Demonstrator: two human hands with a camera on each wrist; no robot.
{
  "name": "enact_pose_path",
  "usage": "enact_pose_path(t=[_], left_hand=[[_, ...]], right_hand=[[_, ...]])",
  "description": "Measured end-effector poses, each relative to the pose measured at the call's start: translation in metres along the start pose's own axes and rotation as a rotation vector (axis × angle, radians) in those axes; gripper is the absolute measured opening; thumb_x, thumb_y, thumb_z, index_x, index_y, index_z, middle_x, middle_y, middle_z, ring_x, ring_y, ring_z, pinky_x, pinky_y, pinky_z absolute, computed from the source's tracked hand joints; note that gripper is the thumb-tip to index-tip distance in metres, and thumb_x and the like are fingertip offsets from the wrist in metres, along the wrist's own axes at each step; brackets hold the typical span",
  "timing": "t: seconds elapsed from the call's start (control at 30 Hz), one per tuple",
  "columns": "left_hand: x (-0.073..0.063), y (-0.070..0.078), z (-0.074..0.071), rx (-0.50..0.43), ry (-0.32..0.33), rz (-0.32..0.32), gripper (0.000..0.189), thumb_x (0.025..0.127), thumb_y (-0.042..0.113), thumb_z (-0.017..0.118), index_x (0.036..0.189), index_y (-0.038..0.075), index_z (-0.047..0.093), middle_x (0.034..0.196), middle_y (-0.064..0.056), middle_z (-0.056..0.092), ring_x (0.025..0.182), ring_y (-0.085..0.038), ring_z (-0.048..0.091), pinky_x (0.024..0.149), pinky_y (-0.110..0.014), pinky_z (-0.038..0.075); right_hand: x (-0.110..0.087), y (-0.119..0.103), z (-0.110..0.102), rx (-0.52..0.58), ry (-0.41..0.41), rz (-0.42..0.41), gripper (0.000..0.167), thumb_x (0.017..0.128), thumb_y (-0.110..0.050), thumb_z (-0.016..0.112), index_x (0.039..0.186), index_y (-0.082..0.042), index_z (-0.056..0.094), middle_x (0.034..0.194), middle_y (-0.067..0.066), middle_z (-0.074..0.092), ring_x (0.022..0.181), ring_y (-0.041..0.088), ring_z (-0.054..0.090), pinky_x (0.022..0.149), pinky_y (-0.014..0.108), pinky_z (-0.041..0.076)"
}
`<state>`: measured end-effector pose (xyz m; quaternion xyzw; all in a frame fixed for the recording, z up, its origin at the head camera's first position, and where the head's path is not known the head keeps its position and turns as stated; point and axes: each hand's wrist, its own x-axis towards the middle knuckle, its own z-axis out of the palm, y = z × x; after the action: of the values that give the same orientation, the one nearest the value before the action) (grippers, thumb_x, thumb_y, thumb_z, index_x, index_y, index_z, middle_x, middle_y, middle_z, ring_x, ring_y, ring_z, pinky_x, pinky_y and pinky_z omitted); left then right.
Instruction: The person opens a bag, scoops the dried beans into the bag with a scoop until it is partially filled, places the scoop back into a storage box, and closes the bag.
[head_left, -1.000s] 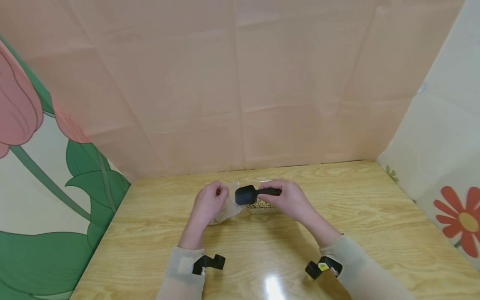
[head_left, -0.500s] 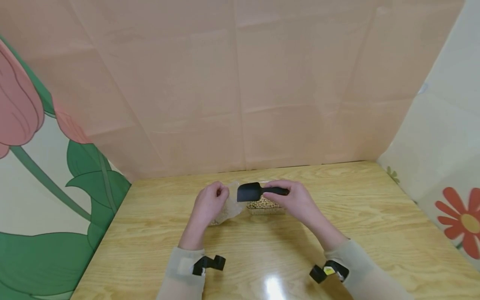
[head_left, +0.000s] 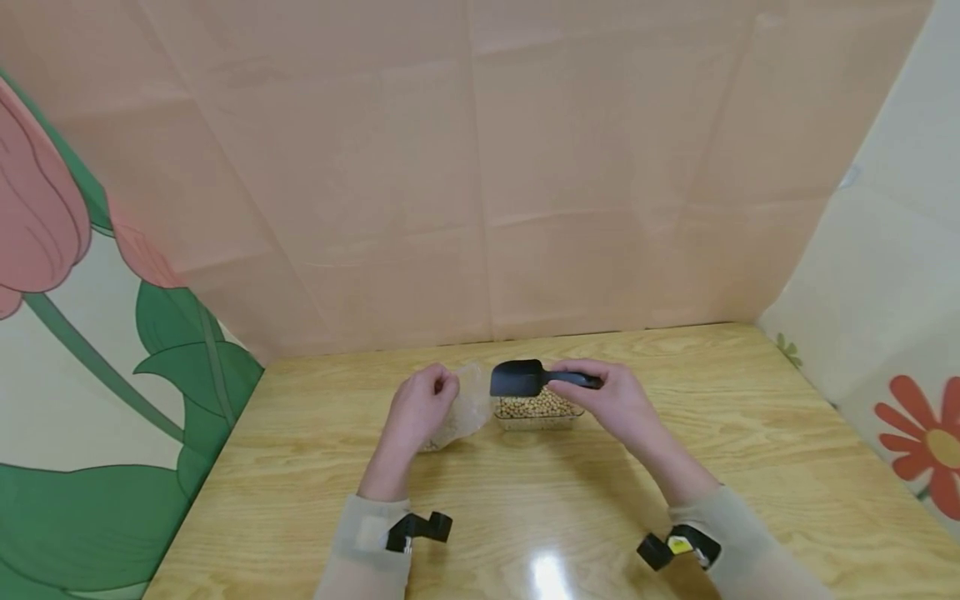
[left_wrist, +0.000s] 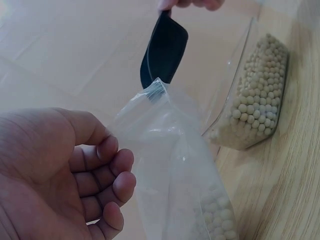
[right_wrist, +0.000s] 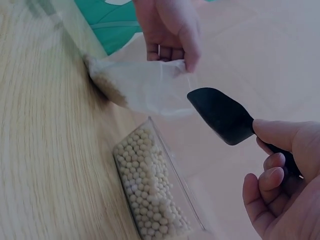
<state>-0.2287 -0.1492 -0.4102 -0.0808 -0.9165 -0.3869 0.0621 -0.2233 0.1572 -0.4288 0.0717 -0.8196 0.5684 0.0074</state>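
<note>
Head view: even, moderate light. White glare patch on wood-grain tabletop (head_left: pixel 262 483), bottom edge of frame; soft shadow below right forearm (head_left: pixel 667 458). Fine detail soft. Wrist views dimmer, hazy, low contrast. Left wrist: glints on clear plastic bag (left_wrist: pixel 172 137), upper left corner washed pale. Right wrist: bag's contents blurred.

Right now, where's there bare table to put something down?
Bare table lies left of the left hand, right of the right hand, and between the forearms, in front of the clear box. It's crowded between the hands: bag, box and black scoop.
</note>
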Motion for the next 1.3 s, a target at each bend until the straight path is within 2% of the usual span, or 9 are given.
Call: enact_pose_path(t=[0.13, 0.27, 0.5, 0.77, 0.9, 1.13, 1.3], left_hand=[[0.000, 0.001, 0.000, -0.002, -0.006, -0.007, 0.025, 0.113, 0.021, 0.057, 0.091, 0.012, 0.066, 0.077, -0.002, 0.057, 0.065, -0.019, 0.051, 0.065, -0.037, 0.044], [-0.001, 0.000, -0.001, -0.002, -0.010, -0.007, 0.025, 0.113, 0.021, 0.056, 0.093, 0.012, 0.066, 0.077, -0.002, 0.058, 0.066, -0.019, 0.051, 0.065, -0.037, 0.044], [-0.001, 0.001, -0.001, -0.010, -0.014, -0.010, 0.024, 0.114, 0.021, 0.055, 0.095, 0.012, 0.067, 0.078, -0.002, 0.059, 0.066, -0.019, 0.051, 0.065, -0.037, 0.044], [-0.001, -0.001, -0.002, -0.006, -0.005, 0.001, 0.025, 0.113, 0.021, 0.056, 0.091, 0.013, 0.065, 0.076, -0.002, 0.057, 0.065, -0.019, 0.051, 0.065, -0.037, 0.044], [-0.001, -0.001, -0.002, -0.010, -0.003, 0.002, 0.024, 0.113, 0.021, 0.056, 0.091, 0.013, 0.066, 0.076, -0.001, 0.058, 0.065, -0.018, 0.051, 0.065, -0.037, 0.044], [-0.002, -0.001, -0.002, -0.015, -0.012, -0.003, 0.024, 0.113, 0.021, 0.055, 0.093, 0.012, 0.067, 0.076, -0.002, 0.058, 0.064, -0.019, 0.051, 0.064, -0.037, 0.044], [-0.002, 0.000, -0.003, -0.020, -0.014, -0.008, 0.024, 0.113, 0.020, 0.055, 0.096, 0.011, 0.069, 0.078, -0.003, 0.060, 0.065, -0.019, 0.052, 0.064, -0.037, 0.045]], right_hand=[[0.000, 0.003, -0.006, -0.015, 0.017, -0.003, 0.046, 0.096, -0.048, 0.087, 0.131, -0.019, 0.082, 0.143, 0.009, 0.071, 0.108, 0.028, 0.063, 0.075, 0.033, 0.053], [0.000, 0.005, -0.011, -0.027, 0.032, 0.001, 0.048, 0.095, -0.048, 0.087, 0.131, -0.018, 0.082, 0.143, 0.009, 0.071, 0.114, 0.028, 0.063, 0.078, 0.032, 0.054], [-0.001, 0.008, -0.020, -0.042, 0.040, 0.014, 0.047, 0.095, -0.050, 0.087, 0.131, -0.020, 0.082, 0.141, 0.009, 0.072, 0.111, 0.027, 0.064, 0.079, 0.032, 0.054], [0.000, 0.016, -0.028, -0.069, 0.041, 0.022, 0.047, 0.095, -0.051, 0.087, 0.130, -0.020, 0.082, 0.137, 0.010, 0.073, 0.097, 0.027, 0.057, 0.071, 0.034, 0.048], [0.001, 0.020, -0.030, -0.089, 0.045, 0.023, 0.045, 0.095, -0.048, 0.087, 0.128, -0.018, 0.083, 0.135, 0.011, 0.074, 0.097, 0.027, 0.059, 0.071, 0.033, 0.049], [0.004, 0.028, -0.035, -0.143, 0.028, 0.022, 0.042, 0.096, -0.048, 0.086, 0.127, -0.020, 0.083, 0.137, 0.008, 0.074, 0.109, 0.025, 0.066, 0.081, 0.034, 0.053], [0.007, 0.029, -0.041, -0.185, -0.002, 0.032, 0.043, 0.097, -0.049, 0.085, 0.129, -0.020, 0.082, 0.142, 0.010, 0.072, 0.100, 0.026, 0.062, 0.075, 0.035, 0.051]])
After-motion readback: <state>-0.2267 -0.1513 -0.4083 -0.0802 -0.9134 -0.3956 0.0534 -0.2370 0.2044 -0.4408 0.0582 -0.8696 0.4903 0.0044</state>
